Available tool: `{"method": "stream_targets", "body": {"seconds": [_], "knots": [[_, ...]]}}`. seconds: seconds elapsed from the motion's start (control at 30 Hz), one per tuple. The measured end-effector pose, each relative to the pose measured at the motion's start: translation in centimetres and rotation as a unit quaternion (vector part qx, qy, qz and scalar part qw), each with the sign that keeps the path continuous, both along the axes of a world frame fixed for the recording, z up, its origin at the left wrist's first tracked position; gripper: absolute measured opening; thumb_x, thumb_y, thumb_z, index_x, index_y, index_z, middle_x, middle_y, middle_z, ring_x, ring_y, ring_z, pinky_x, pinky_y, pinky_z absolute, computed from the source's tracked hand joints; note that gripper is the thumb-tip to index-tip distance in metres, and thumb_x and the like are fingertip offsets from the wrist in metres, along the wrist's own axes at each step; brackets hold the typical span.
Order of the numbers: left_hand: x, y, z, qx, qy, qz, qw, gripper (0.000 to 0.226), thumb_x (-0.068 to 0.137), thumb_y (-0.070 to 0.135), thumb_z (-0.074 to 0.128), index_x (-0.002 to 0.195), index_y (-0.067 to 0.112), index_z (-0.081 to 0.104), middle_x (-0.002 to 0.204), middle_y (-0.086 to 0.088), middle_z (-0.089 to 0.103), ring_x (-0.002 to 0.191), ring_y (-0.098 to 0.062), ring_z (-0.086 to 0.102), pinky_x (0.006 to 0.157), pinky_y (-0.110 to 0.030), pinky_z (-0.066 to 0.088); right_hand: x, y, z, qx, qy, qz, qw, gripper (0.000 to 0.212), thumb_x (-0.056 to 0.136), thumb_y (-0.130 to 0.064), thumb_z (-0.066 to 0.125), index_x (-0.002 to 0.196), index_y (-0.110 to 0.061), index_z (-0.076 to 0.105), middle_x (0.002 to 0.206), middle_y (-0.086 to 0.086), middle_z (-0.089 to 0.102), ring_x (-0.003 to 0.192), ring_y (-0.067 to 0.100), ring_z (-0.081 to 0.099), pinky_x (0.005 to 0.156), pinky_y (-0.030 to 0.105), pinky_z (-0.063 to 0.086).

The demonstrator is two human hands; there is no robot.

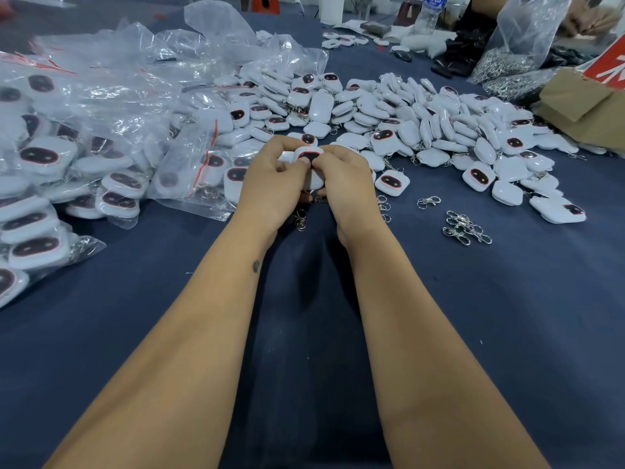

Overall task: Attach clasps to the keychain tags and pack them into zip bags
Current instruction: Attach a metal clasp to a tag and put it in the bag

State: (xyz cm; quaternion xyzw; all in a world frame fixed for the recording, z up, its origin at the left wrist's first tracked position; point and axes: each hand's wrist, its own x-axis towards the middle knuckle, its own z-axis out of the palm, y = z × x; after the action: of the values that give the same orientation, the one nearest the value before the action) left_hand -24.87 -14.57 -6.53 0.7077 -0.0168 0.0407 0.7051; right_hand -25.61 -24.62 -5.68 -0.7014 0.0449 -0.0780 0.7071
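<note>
Both hands met just above the middle of the frame, over a dark blue bench [507, 316]. The left hand [270, 187] and the right hand [345, 184] were curled round one white tag [308, 156], pinching it between them with its dark, red-edged face turned up. More white showed below the fingers, between the two hands; whether that was a second tag could not be told. A clasp [300, 220] hung or lay just below the left hand, partly hidden by the wrist.

Behind the hands and across the upper right of the frame spread a large heap of tags [422, 120], some face up, most showing their plain white backs, several with clasps already on. To the right of the hands, loose clasps [465, 228] lay in a small cluster on the bare cloth, with a single clasp [429, 201] nearer the heap.

The left side of the frame held filled zip bags [50, 164], clear with red seals, piled up and stuffed with tags. One such bag [192, 164] lay just beside the left hand. Crumpled empty plastic [135, 69] rose behind them in the upper left.

At the upper right corner stood a brown carton [581, 103], and beside it a clear sack of clasps [507, 66]. Another person's hands [590, 20] worked at the top right edge.
</note>
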Motion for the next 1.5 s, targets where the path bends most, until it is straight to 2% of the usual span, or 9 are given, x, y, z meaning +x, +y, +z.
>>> {"method": "stream_targets", "body": {"seconds": [0.3, 0.5, 0.63, 0.8, 0.87, 1.07, 1.27, 1.37, 1.5], "knots": [[0.1, -0.2, -0.1, -0.044, 0.003, -0.009, 0.999, 0.023, 0.097, 0.01, 0.053, 0.099, 0.028, 0.068, 0.095, -0.01, 0.07, 0.075, -0.011, 0.069, 0.063, -0.02, 0.055, -0.3, 0.1, 0.3, 0.017, -0.005, -0.008, 1.0, 0.023, 0.09, -0.005, 0.052, 0.08, -0.018, 0.067, 0.064, -0.008, 0.066, 0.058, 0.002, 0.059, 0.051, 0.016, 0.046], [-0.3, -0.4, 0.2, -0.044, -0.051, 0.033, 0.997, 0.032, 0.089, 0.007, 0.052, 0.1, 0.034, 0.067, 0.09, 0.006, 0.07, 0.084, -0.016, 0.07, 0.075, -0.033, 0.059, -0.1, 0.3, 0.4, 0.119, -0.016, -0.067, 0.991, 0.009, 0.094, -0.009, 0.056, 0.088, -0.014, 0.06, 0.083, 0.007, 0.064, 0.072, 0.018, 0.058, 0.053, 0.022, 0.05], [-0.6, 0.5, 0.5, 0.121, -0.141, 0.158, 0.97, 0.022, 0.083, 0.018, 0.049, 0.091, 0.034, 0.062, 0.084, 0.018, 0.065, 0.08, 0.001, 0.059, 0.071, -0.016, 0.047, 0.0, 0.1, 0.4, 0.098, -0.034, -0.093, 0.99, 0.014, 0.097, -0.012, 0.052, 0.09, -0.024, 0.057, 0.084, 0.002, 0.065, 0.071, 0.017, 0.059, 0.061, 0.023, 0.052], [-0.2, 0.9, -0.2, 0.489, -0.114, 0.151, 0.851, 0.041, 0.083, 0.041, 0.063, 0.115, 0.016, 0.064, 0.113, -0.007, 0.061, 0.116, -0.032, 0.045, 0.089, -0.037, 0.038, 0.1, 0.2, 0.4, 0.119, -0.036, -0.109, 0.986, 0.011, 0.098, -0.012, 0.05, 0.093, -0.021, 0.055, 0.091, 0.009, 0.065, 0.068, 0.016, 0.064, 0.069, 0.028, 0.058], [-0.3, 0.9, -0.3, 0.532, -0.101, 0.154, 0.826, 0.036, 0.085, 0.036, 0.061, 0.112, 0.013, 0.067, 0.115, -0.011, 0.059, 0.117, -0.034, 0.043, 0.088, -0.039, 0.037, 0.1, 0.2, 0.5, 0.132, -0.036, -0.112, 0.984, 0.01, 0.099, -0.012, 0.05, 0.095, -0.02, 0.054, 0.098, 0.011, 0.064, 0.074, 0.019, 0.066, 0.073, 0.029, 0.059], [-0.6, 1.1, 0.5, 0.387, -0.084, 0.194, 0.898, 0.017, 0.084, 0.024, 0.053, 0.09, 0.019, 0.068, 0.085, 0.005, 0.067, 0.088, -0.024, 0.06, 0.068, -0.031, 0.041, 0.1, 0.3, 0.7, 0.142, -0.045, -0.109, 0.983, 0.009, 0.1, -0.011, 0.048, 0.107, -0.015, 0.052, 0.086, -0.002, 0.063, 0.077, 0.016, 0.064, 0.083, 0.033, 0.058], [-0.6, 1.0, 1.3, 0.023, -0.03, 0.167, 0.985, 0.015, 0.08, 0.012, 0.06, 0.071, 0.02, 0.07, 0.056, 0.008, 0.062, 0.058, -0.019, 0.062, 0.059, -0.032, 0.053, -0.2, 0.1, 1.5, 0.333, -0.063, -0.004, 0.941, 0.012, 0.103, -0.004, 0.045, 0.115, -0.006, 0.045, 0.09, 0.014, 0.065, 0.082, 0.027, 0.072, 0.089, 0.039, 0.058], [-0.5, 0.9, 1.3, -0.05, -0.036, 0.168, 0.984, 0.018, 0.082, 0.01, 0.064, 0.07, 0.021, 0.07, 0.056, 0.011, 0.064, 0.054, -0.007, 0.06, 0.056, -0.026, 0.049, -0.3, 0.6, 1.4, 0.26, -0.054, 0.008, 0.964, 0.012, 0.101, -0.005, 0.05, 0.112, -0.005, 0.046, 0.093, 0.018, 0.067, 0.081, 0.024, 0.072, 0.088, 0.036, 0.059], [-0.6, 0.8, 1.4, -0.082, -0.09, 0.175, 0.977, 0.022, 0.085, 0.008, 0.066, 0.07, 0.024, 0.07, 0.06, 0.013, 0.066, 0.061, -0.004, 0.06, 0.065, -0.023, 0.051, -0.3, 1.0, 0.5, 0.036, -0.075, -0.015, 0.996, 0.009, 0.093, -0.009, 0.063, 0.097, -0.016, 0.058, 0.091, 0.009, 0.071, 0.085, 0.022, 0.066, 0.087, 0.034, 0.053]]}}
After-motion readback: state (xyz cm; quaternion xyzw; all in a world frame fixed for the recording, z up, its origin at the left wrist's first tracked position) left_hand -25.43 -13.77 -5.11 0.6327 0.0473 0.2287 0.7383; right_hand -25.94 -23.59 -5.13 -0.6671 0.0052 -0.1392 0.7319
